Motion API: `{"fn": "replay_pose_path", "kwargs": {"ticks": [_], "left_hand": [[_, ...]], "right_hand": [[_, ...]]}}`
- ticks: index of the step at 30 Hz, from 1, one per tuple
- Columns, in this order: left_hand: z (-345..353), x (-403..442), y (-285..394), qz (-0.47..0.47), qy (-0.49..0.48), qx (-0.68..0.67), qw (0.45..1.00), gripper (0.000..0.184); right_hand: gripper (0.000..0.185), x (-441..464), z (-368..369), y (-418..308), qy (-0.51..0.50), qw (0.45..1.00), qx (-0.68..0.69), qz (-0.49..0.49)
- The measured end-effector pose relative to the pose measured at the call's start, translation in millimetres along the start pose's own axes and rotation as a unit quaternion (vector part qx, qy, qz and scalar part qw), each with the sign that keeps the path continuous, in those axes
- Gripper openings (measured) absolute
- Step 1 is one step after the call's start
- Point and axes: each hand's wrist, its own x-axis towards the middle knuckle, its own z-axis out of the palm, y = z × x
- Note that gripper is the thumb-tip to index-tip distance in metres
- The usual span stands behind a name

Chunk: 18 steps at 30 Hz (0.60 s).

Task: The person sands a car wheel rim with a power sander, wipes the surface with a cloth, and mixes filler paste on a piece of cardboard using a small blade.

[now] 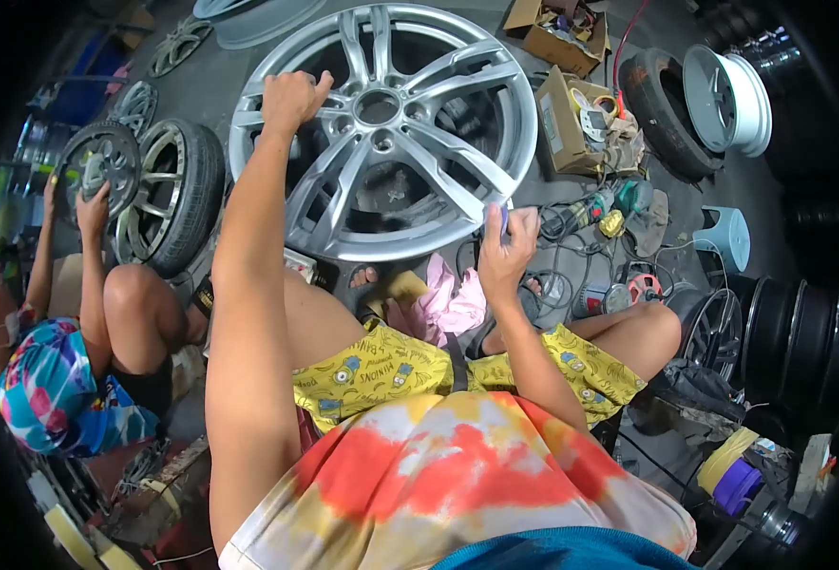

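A large silver alloy wheel rim (418, 123) with split spokes is tilted up in front of my knees. At its upper left, my left hand (291, 101) grips it by a spoke near the outer edge, fingers curled and thumb out. My right hand (509, 249) is closed on a small purple pad (504, 220), mostly hidden by the fingers. Both are at the lower right of the rim, by a spoke's outer end. Below the rim, a pink cloth (446, 302) lies between my feet.
At left, another person's hands (94, 206) hold a dark wheel (99, 171) beside a tyre (194, 195). On the right are a cardboard box (560, 123) of supplies, power tools with tangled cords (567, 218), a blue stool (722, 239), a worn tyre (662, 114) and a white rim (729, 100).
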Motion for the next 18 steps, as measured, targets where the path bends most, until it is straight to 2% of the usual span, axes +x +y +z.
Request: {"fn": "replay_pose_path", "kwargs": {"ticks": [3,4,7,11,13,15,18], "left_hand": [[-2,-1,2,-0.002,0.011,-0.018,1.000,0.062],[-1,-2,2,0.000,0.028,-0.020,0.999,0.062],[-4,0,1,0.000,-0.016,-0.001,1.000,0.062],[-1,0,1,-0.003,0.007,0.003,1.000,0.060],[-2,-1,0,0.002,0.011,0.001,1.000,0.060],[-2,-1,2,-0.006,0.007,-0.009,1.000,0.059],[-2,-3,4,0.000,0.003,-0.015,1.000,0.060]], "right_hand": [[0.030,-18,3,-3,0.012,0.999,0.013,-0.033],[0.030,-27,1,-6,-0.017,0.999,0.048,0.008],[0.029,-9,-1,1,-0.011,1.000,0.018,-0.006],[0.029,-17,0,-9,0.008,1.000,0.012,-0.001],[0.029,-23,-2,-10,-0.020,0.997,0.064,0.025],[0.030,-10,-2,-2,0.001,0.999,0.013,-0.033],[0.030,-11,1,-4,0.020,0.999,0.024,0.008]]}}
